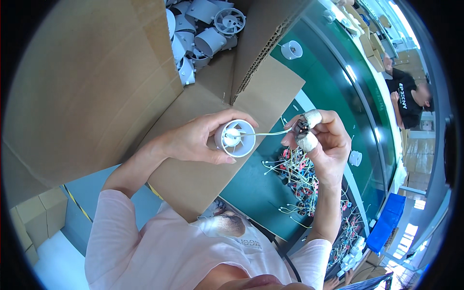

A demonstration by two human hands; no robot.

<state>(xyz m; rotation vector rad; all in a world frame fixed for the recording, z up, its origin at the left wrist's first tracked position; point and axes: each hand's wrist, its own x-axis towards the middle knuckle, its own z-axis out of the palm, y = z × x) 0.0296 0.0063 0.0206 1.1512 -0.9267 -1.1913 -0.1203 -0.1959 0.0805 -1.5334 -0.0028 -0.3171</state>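
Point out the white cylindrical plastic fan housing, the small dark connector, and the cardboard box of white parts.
White cylindrical plastic fan housing (235,138), head view, open face.
Small dark connector (302,126), head view, body.
Cardboard box (96,82), head view, flap.

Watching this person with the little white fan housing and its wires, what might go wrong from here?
The thin yellowish wires stretch between the white cylindrical plastic fan housing in the left hand and the small dark connector pinched by the right hand; a tug might strain them. The slack could also snag on the tangled pile of coloured wires below.
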